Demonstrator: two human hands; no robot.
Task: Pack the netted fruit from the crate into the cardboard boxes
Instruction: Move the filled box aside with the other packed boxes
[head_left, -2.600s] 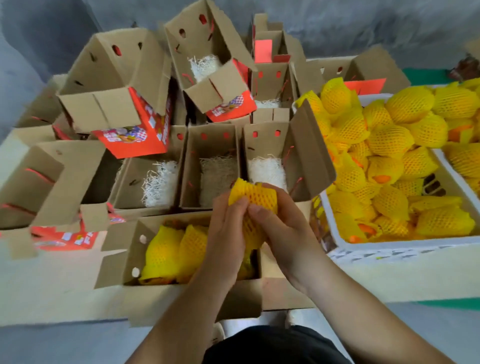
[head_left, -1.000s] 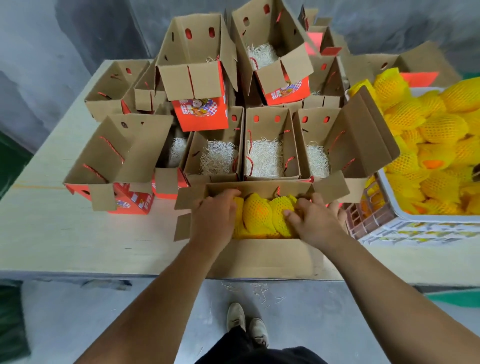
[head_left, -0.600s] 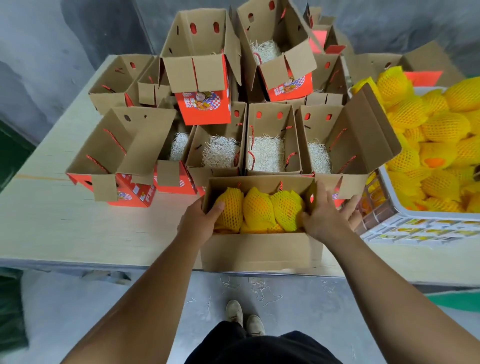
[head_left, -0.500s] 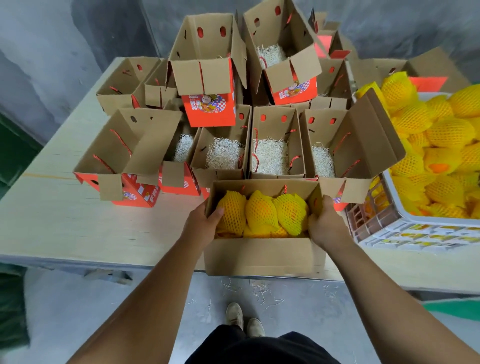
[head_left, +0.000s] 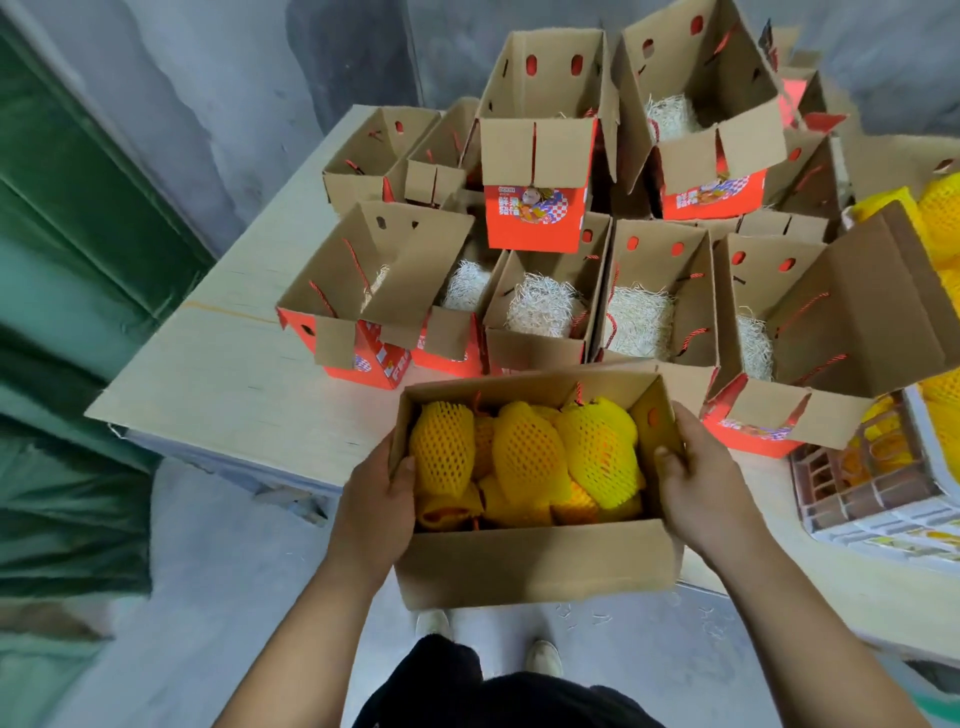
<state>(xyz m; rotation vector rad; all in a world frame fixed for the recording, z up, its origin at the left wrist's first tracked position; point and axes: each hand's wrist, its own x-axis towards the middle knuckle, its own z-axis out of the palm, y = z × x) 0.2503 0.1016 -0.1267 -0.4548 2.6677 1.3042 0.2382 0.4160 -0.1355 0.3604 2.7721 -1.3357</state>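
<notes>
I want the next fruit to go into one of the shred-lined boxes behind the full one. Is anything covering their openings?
Nothing visible does. The two middle boxes stand open with only shredding inside. Both hands grip the full box, so neither is free yet.

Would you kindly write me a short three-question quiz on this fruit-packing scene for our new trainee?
1. True or false: the brown cardboard box filled with yellow foam-netted fruit is gripped by both hands.
2. Multiple choice: what lines the open, unfilled brown cardboard boxes with red printed fronts behind it? A) white shredded paper B) blue plastic bags C) newspaper sheets
3. Fill in: the white plastic crate of netted fruit stands to the person's ____.

Key:
1. True: the left hand holds the box's left wall and the right hand its right wall, thumbs over the rim.
2. A: white shredded paper.
3. right.
</notes>
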